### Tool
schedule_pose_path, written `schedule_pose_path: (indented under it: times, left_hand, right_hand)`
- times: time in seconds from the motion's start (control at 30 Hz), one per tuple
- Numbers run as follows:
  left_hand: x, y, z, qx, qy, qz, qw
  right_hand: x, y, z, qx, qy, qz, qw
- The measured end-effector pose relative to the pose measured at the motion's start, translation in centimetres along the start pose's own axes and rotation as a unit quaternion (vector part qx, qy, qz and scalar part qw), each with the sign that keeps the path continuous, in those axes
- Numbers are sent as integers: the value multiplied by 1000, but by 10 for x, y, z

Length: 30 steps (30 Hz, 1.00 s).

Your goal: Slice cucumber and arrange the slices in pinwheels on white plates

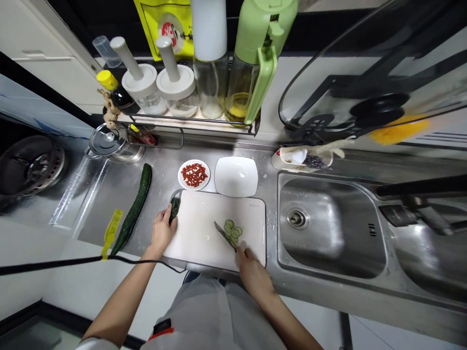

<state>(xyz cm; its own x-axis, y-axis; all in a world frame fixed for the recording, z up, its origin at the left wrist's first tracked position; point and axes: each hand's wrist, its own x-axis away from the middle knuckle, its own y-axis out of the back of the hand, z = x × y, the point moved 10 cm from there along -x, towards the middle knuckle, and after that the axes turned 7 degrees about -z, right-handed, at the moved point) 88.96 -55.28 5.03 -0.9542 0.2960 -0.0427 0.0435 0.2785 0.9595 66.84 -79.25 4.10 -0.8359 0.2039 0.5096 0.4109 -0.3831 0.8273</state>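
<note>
"Going by the head view, take the cutting board [199,243] as your clock, twelve toward the wall. Where is the left hand [163,232]?"

"Out at the board's edge, past nine o'clock, fingers and thumb pinching the near end of a short cucumber [174,207]. That piece lies at the ten o'clock corner, dark green skin showing."

"And the right hand [253,272]?"

"Between four and five, closed round the handle of a knife [222,233]. The blade slants over the board, tip pointing to about ten."

"Any slices?"

"A small overlapping cluster of cucumber slices [233,229], pale with green rims, at three o'clock on the board, right along the blade. I can't tell if steel and slices touch."

"What about the long cucumber [134,214]?"

"Off the board at nine, lying on the steel counter [98,209], well apart from the knife."

"I see dishes, too."

"Yes: at eleven, a round white plate [206,181] of red pieces [194,173]; at one, a squarish white dish [236,176]."

"Farther out?"

"The sink [339,243] at three, a lidded pot [109,141] past ten, a green-topped oil jug [251,29] just past twelve."
</note>
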Motion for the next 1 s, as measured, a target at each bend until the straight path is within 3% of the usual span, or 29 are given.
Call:
schedule_pose_path:
  times: [0.2, 0.7, 0.83, 1.0]
  left_hand:
    - [1, -2, 2, -19, 11, 9, 1000]
    - [0, -5, 37, 15, 89, 22, 996]
    - [-2, -3, 32, 30, 52, 27, 998]
    - [-4, 3, 10, 13, -24, 38, 999]
  right_hand:
    - [7, 5, 9, 9, 44, -12, 999]
    - [14, 9, 6, -39, 90, -52, 994]
    - [14, 8, 3, -41, 93, -58, 993]
    - [14, 9, 2, -36, 92, -61, 993]
